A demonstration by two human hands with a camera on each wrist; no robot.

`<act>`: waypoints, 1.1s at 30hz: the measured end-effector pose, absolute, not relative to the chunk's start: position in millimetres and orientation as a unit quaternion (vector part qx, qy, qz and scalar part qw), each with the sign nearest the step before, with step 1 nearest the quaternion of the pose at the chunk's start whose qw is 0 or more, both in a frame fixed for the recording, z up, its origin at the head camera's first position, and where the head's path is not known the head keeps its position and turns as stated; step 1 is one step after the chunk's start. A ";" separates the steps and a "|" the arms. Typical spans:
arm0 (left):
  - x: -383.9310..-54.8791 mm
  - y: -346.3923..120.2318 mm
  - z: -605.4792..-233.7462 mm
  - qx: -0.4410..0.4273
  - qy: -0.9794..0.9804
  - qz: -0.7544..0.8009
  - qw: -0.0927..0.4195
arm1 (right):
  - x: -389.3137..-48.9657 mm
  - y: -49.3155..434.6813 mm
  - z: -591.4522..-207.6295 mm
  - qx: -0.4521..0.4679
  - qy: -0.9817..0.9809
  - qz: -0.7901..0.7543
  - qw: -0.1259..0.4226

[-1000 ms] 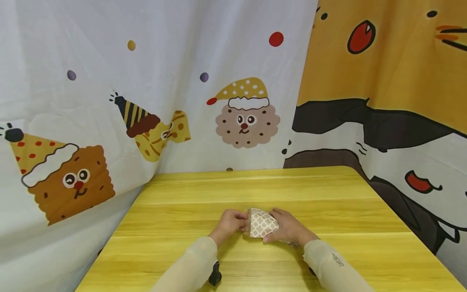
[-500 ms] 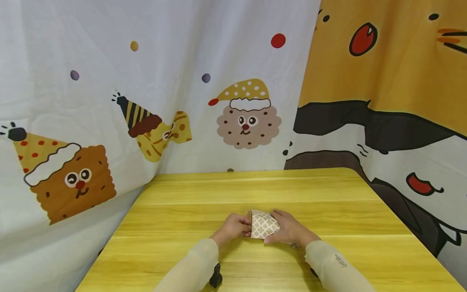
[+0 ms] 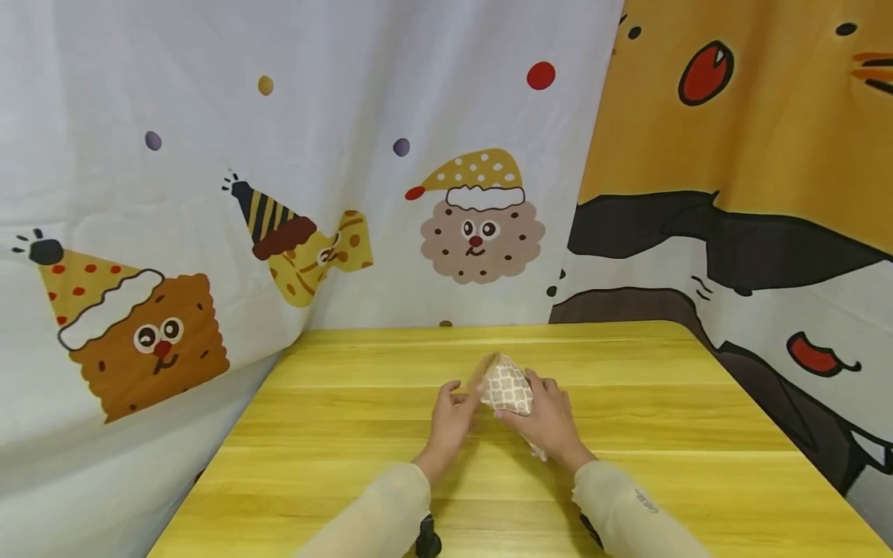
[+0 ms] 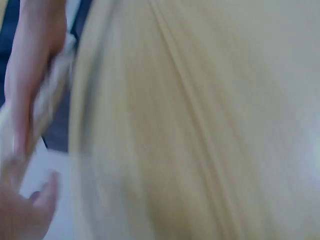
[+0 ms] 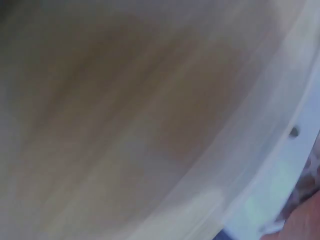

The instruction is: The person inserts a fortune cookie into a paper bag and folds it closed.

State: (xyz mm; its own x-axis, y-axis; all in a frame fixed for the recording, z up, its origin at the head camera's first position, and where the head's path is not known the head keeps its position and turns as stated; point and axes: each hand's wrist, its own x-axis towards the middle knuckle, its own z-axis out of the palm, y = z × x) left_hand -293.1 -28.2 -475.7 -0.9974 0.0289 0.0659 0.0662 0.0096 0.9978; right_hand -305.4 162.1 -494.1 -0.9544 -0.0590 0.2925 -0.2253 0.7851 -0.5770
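Observation:
A beige pouch [image 3: 508, 385] with a white lattice pattern is held tilted above the middle of the table, its plain tan mouth facing left. My right hand [image 3: 549, 418] grips it from the right, thumb on the near side and fingers round the far side. A crinkled end of it hangs below the palm. At the mouth's left edge is my left hand [image 3: 452, 418], its thumb apart from the extended fingers, which blur against the pouch. The left wrist view catches the left hand [image 4: 25, 215] low in the corner; the pouch's inside is hidden.
A yellow wood-grain table [image 3: 349, 418] spreads under both hands. Behind and left of it hangs a white curtain [image 3: 335, 70] with cartoon biscuits, and a printed orange-and-black curtain [image 3: 649, 147] hangs at the right.
The pouch has risen and tipped, its mouth swinging up and away. The left hand's fingers, earlier curled at the mouth, are now straighter. The right hand kept its grip.

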 end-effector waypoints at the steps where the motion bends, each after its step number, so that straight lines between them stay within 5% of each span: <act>1: -291.0 -21.9 -471.8 -0.045 -0.697 -0.716 -0.001 | -304.0 156.9 -492.1 0.072 -0.928 0.337 0.143; 11: -320.2 -40.2 -422.7 -0.233 -0.733 -0.633 -0.086 | -292.0 150.9 -462.9 0.147 -0.843 0.466 0.224; 18: -329.1 -59.0 -442.8 -0.233 -0.776 -0.569 -0.138 | -291.0 166.5 -482.3 0.124 -0.873 0.467 0.073; 23: -329.6 -56.5 -444.8 -0.212 -0.773 -0.594 -0.068 | -298.1 165.2 -473.6 0.124 -0.834 0.528 0.104; 33: -328.6 -56.1 -441.8 -0.201 -0.783 -0.583 -0.084 | -296.9 168.3 -466.7 0.107 -0.787 0.607 0.043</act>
State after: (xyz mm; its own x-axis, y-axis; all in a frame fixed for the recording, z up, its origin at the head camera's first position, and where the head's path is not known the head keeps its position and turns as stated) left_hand -328.6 -56.1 -441.8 -0.9055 0.4118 0.1026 0.2164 0.2398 0.9464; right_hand -296.9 168.3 -466.7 -0.9735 -0.1151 0.1977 -0.2204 0.2414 -0.9451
